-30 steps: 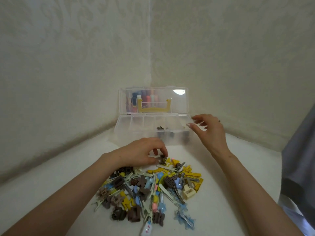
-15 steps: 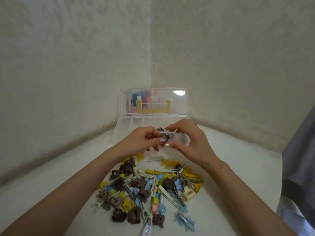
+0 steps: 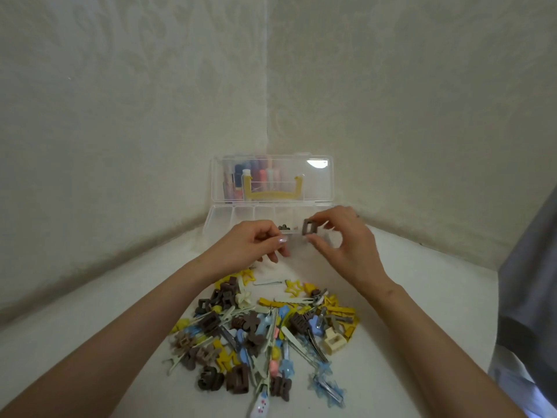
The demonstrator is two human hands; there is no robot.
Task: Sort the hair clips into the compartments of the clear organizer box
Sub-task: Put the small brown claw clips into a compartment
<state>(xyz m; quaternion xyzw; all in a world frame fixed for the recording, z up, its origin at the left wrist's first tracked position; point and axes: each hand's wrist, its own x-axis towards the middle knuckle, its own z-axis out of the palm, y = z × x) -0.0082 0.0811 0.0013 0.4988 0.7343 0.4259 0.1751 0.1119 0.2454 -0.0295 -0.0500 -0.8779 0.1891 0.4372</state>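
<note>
The clear organizer box (image 3: pixel 223 220) stands open in the wall corner, its lid (image 3: pixel 316 182) upright. A few dark clips (image 3: pixel 283 227) lie in one middle compartment. My right hand (image 3: pixel 343 245) pinches a brown square hair clip (image 3: pixel 309 227) just above the box's front edge. My left hand (image 3: pixel 253 245) hovers beside it with curled fingers, thumb against forefinger, and nothing visible in it. A mixed pile of hair clips (image 3: pixel 262 327), brown, yellow, blue and cream, lies on the white surface below both hands.
Coloured bottles (image 3: pixel 256 173) and a yellow handle (image 3: pixel 272 194) show through the lid. Patterned walls close in behind and on the left. Grey fabric (image 3: pixel 527 282) hangs at the right edge. A white patterned clip (image 3: pixel 260 407) lies nearest to me.
My left hand lifted a brown clip off the pile and met my right hand in front of the box. The right hand now holds the clip alone, and the hands have parted.
</note>
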